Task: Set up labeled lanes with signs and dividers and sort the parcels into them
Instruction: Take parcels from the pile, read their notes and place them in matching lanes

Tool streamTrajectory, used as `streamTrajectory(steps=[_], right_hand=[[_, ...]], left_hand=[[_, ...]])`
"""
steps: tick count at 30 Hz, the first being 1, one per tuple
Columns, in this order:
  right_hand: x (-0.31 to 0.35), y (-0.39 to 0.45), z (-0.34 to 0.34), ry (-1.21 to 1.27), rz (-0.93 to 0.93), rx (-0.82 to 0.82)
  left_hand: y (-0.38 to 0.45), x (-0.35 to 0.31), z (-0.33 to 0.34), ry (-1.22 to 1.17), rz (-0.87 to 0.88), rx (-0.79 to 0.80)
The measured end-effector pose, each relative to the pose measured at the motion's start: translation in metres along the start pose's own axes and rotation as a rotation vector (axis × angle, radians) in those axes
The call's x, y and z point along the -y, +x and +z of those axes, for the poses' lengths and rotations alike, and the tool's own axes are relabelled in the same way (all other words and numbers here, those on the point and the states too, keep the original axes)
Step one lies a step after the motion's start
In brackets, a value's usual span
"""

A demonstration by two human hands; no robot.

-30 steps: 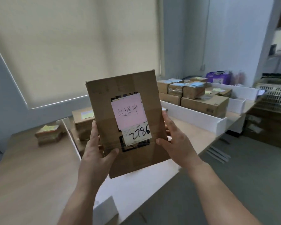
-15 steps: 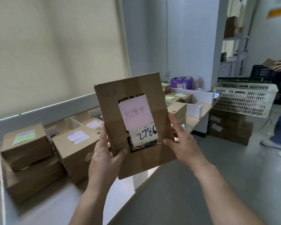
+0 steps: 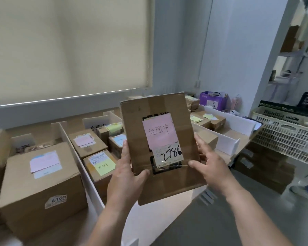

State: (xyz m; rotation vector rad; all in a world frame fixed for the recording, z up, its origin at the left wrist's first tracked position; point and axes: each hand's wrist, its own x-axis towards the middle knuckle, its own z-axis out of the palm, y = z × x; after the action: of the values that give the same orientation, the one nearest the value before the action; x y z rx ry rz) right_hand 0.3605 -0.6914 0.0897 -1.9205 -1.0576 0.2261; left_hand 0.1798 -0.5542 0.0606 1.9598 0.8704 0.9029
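holding a flat cardboard parcel (image 3: 160,148) upright in the middle of the frame, both hands are closed around its lower edges: the left hand (image 3: 126,176) grips the left side with the thumb on the front, and the right hand (image 3: 212,167) supports the right side with the thumb on the front and the fingers partly spread. a pink note (image 3: 159,133) with handwriting and a white label marked 2786 (image 3: 169,153) are on the front of it.

the task looks well advanced. white dividers (image 3: 82,167) already stand on the worktop (image 3: 149,222) and make lanes, and a white sign (image 3: 96,124) with handwriting stands at the back of the middle lane. many boxes are already inside: a large box (image 3: 41,189) at the lower left, smaller boxes with coloured notes (image 3: 94,157) in the middle lane, and more boxes (image 3: 204,119) in the lanes at the right. this parcel is not yet placed; i think it belongs to the middle lane, because its note seems to match that sign.

the worktop is long and pale, under a window with a closed blind (image 3: 69,47). at the right are a plastic crate (image 3: 283,137), a purple bag (image 3: 212,100) and shelves.
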Motion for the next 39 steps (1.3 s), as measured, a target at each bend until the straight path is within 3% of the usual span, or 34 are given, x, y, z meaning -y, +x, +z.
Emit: streamTrajectory(steps=[4,18,26,39], right_hand=[[-0.028,0.044,0.006,-0.018,0.052,0.112],[-0.09,0.184,0.067,-0.182,0.107,0.653],[-0.099,0.24,0.095,-0.275,0.057,0.765],[-0.089,0.29,0.13,-0.373,0.002,0.823]], left_hand=[[0.027,0.016,0.025,-0.023,-0.108,0.008],[0.092,0.064,0.067,-0.147,-0.722,0.013],[0.137,0.087,0.084,-0.048,-0.799,-0.077],[0.186,0.098,0.076,0.116,-0.925,-0.057]])
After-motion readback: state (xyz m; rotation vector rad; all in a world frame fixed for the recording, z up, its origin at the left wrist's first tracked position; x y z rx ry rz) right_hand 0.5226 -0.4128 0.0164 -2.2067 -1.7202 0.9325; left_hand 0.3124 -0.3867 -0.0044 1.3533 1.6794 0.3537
